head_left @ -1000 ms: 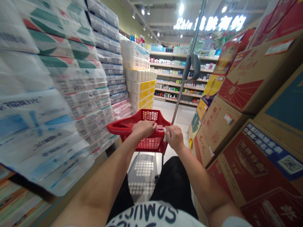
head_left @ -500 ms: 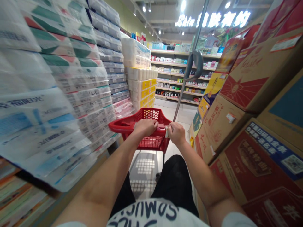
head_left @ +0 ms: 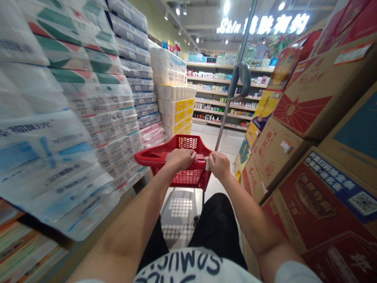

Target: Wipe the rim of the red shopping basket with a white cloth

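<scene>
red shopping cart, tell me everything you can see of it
The red shopping cart looks like molded plastic, with a mesh-sided basket and a thick handle bar along its near edge. The left hand and right hand grip that bar. A thin dark leg runs down toward the tiled floor. It stands upright in an aisle between stacked toilet paper and cardboard boxes.

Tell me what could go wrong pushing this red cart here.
The cart might bump the tall paper packs on the left, and they could topple. The right hand grips the cart near the stacked boxes, so its knuckles might get scraped.
</scene>
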A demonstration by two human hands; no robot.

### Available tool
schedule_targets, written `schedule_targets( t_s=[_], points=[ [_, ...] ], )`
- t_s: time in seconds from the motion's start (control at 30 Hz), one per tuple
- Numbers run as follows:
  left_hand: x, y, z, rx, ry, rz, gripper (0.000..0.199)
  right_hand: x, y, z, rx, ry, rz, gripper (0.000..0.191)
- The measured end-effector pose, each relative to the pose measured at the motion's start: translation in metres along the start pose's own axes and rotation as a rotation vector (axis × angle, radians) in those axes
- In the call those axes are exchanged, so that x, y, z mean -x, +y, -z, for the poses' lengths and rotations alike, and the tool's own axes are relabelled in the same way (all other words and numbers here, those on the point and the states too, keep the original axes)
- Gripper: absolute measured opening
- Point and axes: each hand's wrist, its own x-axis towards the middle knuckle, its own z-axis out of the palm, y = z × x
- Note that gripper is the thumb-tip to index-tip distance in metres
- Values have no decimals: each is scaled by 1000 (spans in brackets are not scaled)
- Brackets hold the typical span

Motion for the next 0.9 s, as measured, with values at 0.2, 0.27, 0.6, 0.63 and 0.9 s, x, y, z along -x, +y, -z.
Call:
schedule_targets(
  t_s=[0.2, 0.27, 0.6, 0.63, 0.9],
  points=[
    [0, 0, 0, -3, -5, -2, 55, 13, 4, -2, -88, 85, 72, 23],
    [1, 0, 1, -2, -11, 5, 55, 8, 5, -2, -54, 36, 43, 22],
    [-1, -1, 1, 1, -6, 4, 54, 7, 3, 3, -105, -7, 50, 25],
    [-1, -1, 0, 3, -4, 4, 55, 7, 3, 3, -102, -6, 43, 25],
    [0, -2, -2, 3, 16, -6, 56, 3, 7, -1, -114, -9, 23, 26]
  ],
)
